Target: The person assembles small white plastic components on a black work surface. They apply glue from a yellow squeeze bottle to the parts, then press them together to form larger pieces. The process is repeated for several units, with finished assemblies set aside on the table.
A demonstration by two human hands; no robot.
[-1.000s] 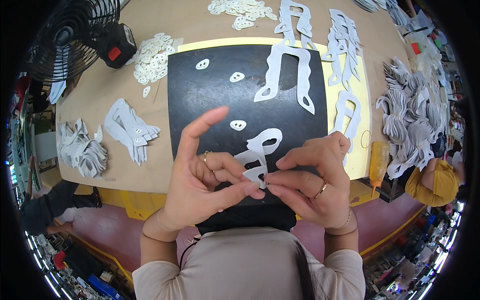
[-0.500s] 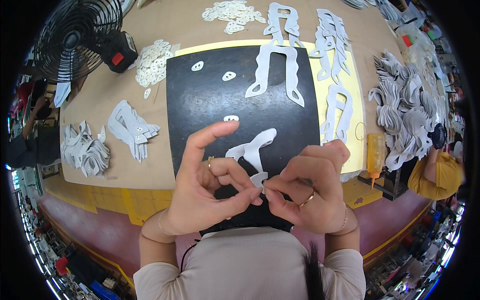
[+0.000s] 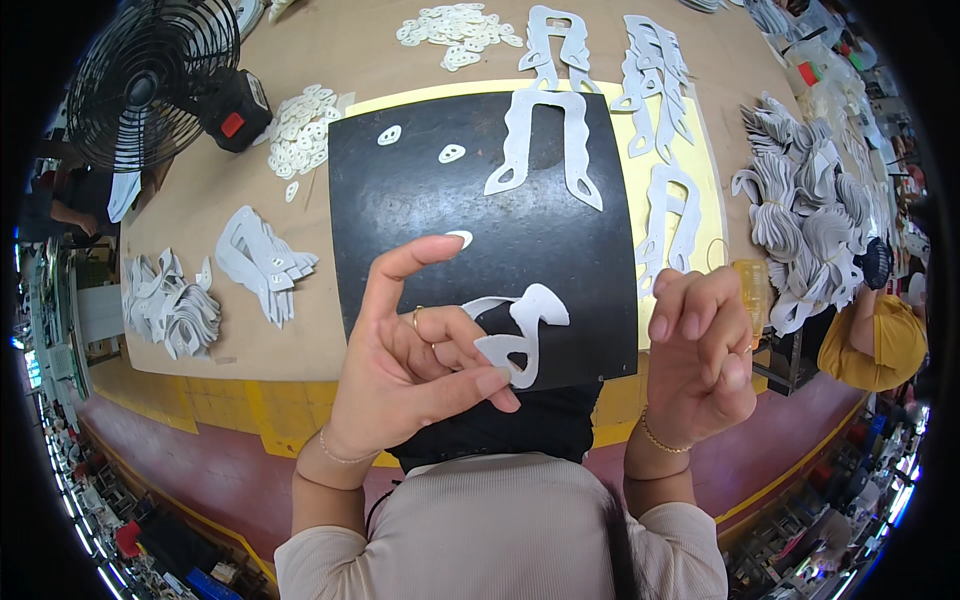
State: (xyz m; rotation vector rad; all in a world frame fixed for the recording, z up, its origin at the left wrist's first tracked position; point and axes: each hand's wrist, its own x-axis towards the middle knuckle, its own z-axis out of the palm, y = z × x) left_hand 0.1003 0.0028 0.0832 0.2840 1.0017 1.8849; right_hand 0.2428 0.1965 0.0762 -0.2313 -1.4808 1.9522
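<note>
I see my left hand [image 3: 410, 365] low in the middle of the frame, thumb and middle finger pinched on a white die-cut foam piece [image 3: 520, 335], index finger raised clear above it. The piece hangs in the air just over the near edge of the black cutting mat [image 3: 400, 210], pinched by its lower edge, probably so that its curled arms stay free. My right hand [image 3: 700, 350], at lower right, holds nothing; its fingers are curled loosely together, apart from the piece. Further up the mat lies a large arch-shaped white cut-out [image 3: 545, 145] and a few small oval offcuts [image 3: 450, 153], laid flat. Stacks of similar white shapes [image 3: 650, 75] sit along the top of the brown table [image 3: 190, 215], a bundled heap [image 3: 800, 215] at the right, another heap [image 3: 170, 305] at the left. A black fan [image 3: 145, 80] stands at upper left.
</note>
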